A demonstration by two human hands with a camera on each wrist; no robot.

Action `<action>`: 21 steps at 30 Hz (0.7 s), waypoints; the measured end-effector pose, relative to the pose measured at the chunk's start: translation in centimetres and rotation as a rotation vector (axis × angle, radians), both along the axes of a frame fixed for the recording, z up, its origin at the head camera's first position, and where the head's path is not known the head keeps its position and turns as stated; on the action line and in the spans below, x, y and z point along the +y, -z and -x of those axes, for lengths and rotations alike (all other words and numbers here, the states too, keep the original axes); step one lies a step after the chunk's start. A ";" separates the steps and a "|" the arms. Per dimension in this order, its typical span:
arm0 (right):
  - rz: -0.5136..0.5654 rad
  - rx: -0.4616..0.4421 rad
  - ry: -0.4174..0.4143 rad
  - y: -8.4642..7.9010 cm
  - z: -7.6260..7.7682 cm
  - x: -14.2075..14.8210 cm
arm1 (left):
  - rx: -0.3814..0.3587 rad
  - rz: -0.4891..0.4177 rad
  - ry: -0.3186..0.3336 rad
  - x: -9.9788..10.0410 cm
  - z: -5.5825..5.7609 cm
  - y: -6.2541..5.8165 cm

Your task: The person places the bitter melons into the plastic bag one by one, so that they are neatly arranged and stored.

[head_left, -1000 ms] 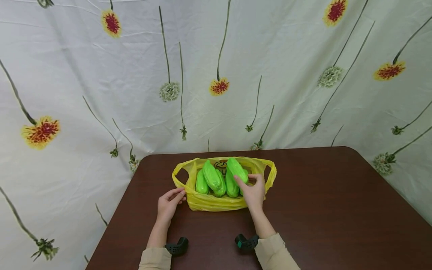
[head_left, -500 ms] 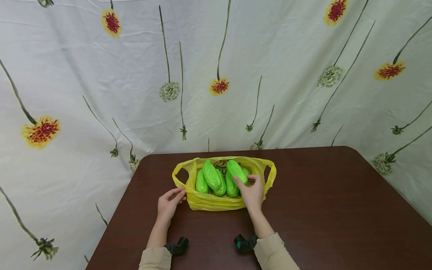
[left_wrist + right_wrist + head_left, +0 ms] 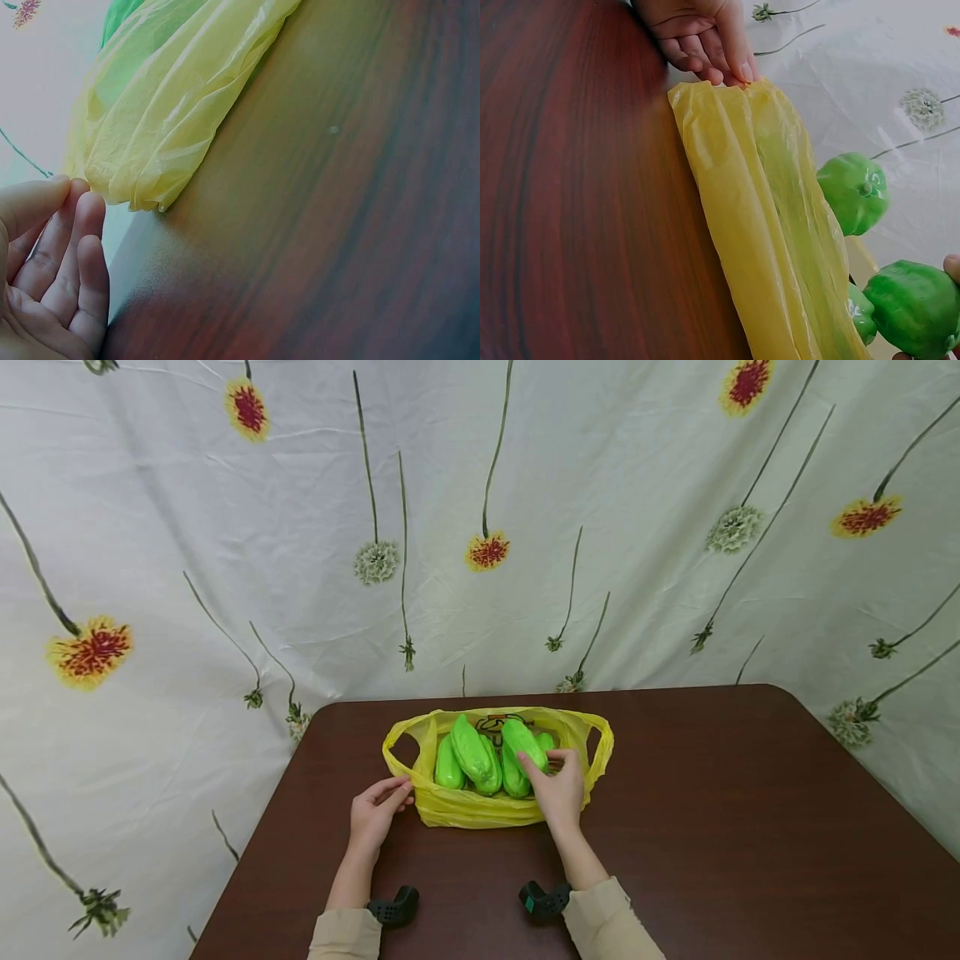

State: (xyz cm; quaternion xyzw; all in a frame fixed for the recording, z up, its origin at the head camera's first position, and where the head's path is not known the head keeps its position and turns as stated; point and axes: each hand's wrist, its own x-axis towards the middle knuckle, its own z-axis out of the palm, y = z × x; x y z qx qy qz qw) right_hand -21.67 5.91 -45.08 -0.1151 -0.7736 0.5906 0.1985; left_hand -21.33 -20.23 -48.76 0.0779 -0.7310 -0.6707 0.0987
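A yellow plastic bag (image 3: 480, 814) lies on the table with its mouth spread and handles out to both sides. Several green papayas (image 3: 470, 750) fill it. My left hand (image 3: 371, 817) pinches the bag's near-left edge between thumb and fingertips; the left wrist view shows this hand (image 3: 56, 277) at the bag's corner (image 3: 161, 112). With thumb and fingers, my right hand (image 3: 562, 787) grips the right-hand upper papaya (image 3: 522, 741), which lies over others inside the opening. In the right wrist view, only fingertips show beside that papaya (image 3: 915, 307); another papaya (image 3: 855, 191) pokes above the rim.
The dark brown wooden table (image 3: 735, 810) extends to the right and in front of the bag. Behind it hangs a pale curtain (image 3: 645, 468) with printed flowers. A black band (image 3: 393, 907) sits on the left wrist and another black band (image 3: 545, 902) on the right.
The right hand and the papaya it grips have shifted very slightly left, showing more of the papaya behind. The left hand stays put at the bag's edge.
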 end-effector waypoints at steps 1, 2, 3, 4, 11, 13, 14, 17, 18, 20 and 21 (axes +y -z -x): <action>0.000 0.002 0.001 0.0 0.0 0.0 | 0.001 0.000 0.000 0.0 0.0 0.0; -0.004 0.004 0.002 0.0 0.0 0.0 | 0.001 0.001 0.001 0.0 0.0 0.0; -0.004 0.002 0.004 0.0 0.0 -0.1 | 0.002 0.002 0.001 0.0 0.0 0.0; -0.008 0.006 0.005 0.0 0.0 -0.1 | 0.001 0.002 0.001 0.0 0.0 0.0; -0.025 0.004 0.001 -0.1 -0.1 -0.2 | -0.006 0.003 -0.003 0.0 0.0 -0.1; -0.033 0.001 -0.002 -0.2 -0.1 -0.2 | -0.010 0.002 -0.004 0.0 0.0 -0.1; -0.036 -0.003 -0.004 -0.2 -0.1 -0.1 | -0.011 0.000 -0.005 0.0 -0.1 -0.1; -0.054 -0.016 -0.006 -0.3 -0.2 -0.1 | -0.012 -0.001 -0.006 0.0 -0.1 -0.1; -0.060 -0.019 -0.006 -0.4 -0.2 -0.1 | -0.011 -0.001 -0.006 0.0 -0.1 -0.1; -0.073 -0.022 -0.009 -0.4 -0.2 -0.1 | -0.010 0.000 -0.005 0.0 -0.1 -0.1; -0.079 -0.022 -0.009 -0.4 -0.2 -0.1 | -0.010 0.001 -0.005 0.0 -0.1 -0.1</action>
